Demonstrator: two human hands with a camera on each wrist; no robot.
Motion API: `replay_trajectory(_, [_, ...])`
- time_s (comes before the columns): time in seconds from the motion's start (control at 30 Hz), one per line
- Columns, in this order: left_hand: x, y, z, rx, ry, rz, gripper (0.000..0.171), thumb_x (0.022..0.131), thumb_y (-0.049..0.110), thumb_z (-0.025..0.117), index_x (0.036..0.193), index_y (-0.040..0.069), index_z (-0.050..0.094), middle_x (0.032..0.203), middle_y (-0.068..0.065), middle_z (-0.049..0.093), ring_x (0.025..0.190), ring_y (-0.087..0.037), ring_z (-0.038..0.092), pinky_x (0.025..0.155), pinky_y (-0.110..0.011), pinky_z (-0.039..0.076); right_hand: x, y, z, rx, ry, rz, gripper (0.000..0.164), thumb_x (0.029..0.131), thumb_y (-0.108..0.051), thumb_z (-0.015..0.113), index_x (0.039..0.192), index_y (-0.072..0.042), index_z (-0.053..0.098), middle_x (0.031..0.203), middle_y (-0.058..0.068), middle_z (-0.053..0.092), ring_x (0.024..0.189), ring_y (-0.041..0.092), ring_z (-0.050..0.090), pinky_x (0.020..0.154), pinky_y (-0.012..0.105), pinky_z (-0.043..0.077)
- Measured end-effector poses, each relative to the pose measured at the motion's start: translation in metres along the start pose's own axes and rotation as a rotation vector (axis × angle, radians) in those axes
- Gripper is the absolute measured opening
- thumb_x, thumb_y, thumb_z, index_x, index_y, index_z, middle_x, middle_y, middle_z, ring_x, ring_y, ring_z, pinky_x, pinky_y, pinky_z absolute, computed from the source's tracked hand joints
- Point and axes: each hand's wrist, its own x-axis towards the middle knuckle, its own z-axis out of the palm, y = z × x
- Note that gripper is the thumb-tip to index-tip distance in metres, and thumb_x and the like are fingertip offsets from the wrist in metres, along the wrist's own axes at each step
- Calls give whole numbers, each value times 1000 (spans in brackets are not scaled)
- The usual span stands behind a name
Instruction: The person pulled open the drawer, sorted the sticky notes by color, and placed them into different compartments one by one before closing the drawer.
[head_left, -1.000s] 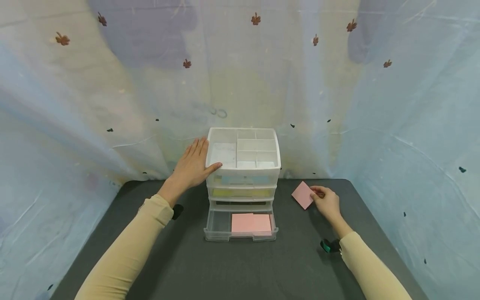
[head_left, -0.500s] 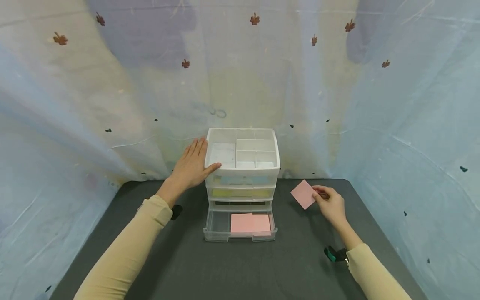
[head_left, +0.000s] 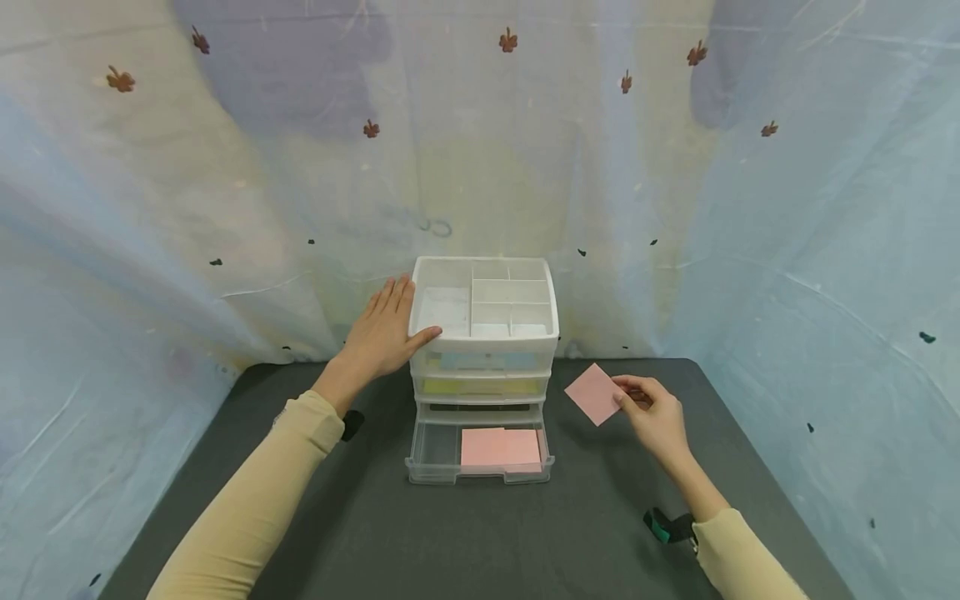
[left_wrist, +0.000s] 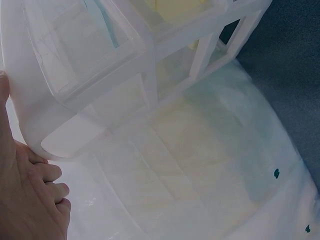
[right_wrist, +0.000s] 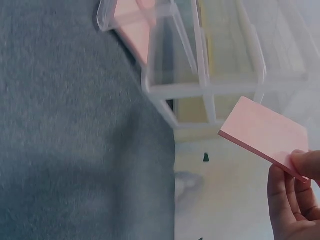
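A white drawer organizer [head_left: 486, 339] stands mid-table, its top divided into compartments. Its clear bottom drawer [head_left: 435, 450] is pulled out, and pink sticky note pads [head_left: 501, 448] lie in the drawer's right part. My left hand [head_left: 380, 332] rests on the organizer's upper left edge, fingers straight along the side and thumb over the front rim. To the right of the organizer, my right hand [head_left: 651, 414] pinches a pink sticky note pad [head_left: 595, 394] by one corner, above the table. In the right wrist view that pad [right_wrist: 265, 132] shows its thickness between thumb and fingers.
The dark table [head_left: 480, 542] has rounded back corners. A patterned pale curtain [head_left: 480, 167] hangs close behind the organizer and along both sides. Yellow and blue contents show dimly through the two closed upper drawers [head_left: 483, 385].
My right hand has lifted the pink sticky note pad slightly and carried it left, toward the organizer. The left hand stays in place on the organizer.
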Motion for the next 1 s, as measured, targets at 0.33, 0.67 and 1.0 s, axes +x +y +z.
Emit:
replay_trajectory(0.33, [0,-1,1,-10,-1,2,101,104,70,38,166,2,-1,174,-18,-4,160,-37,-3,129,-54,4,-10,-20,13,84,-45,-89,19,96,-3,75,115,-1,75,105,13,69,91,18,68,79,8,54])
replay_trajectory(0.67, [1,-2,2,-12,-6,6,101,103,71,37,166,2,-1,174,-17,-6,160,-36,-5,130,-53,3,-14,-33,36,135,-115,-151,19,94,1,76,112,-2,77,102,11,69,90,29,70,78,15,58])
replay_trajectory(1.0, [1,-2,2,3,3,2,100,104,71,36,167,3,-1,174,-16,-4,161,-35,-3,130,-52,6,-15,-46,63,143,-220,-227,22,91,6,76,111,-2,77,100,9,69,87,25,71,73,27,63])
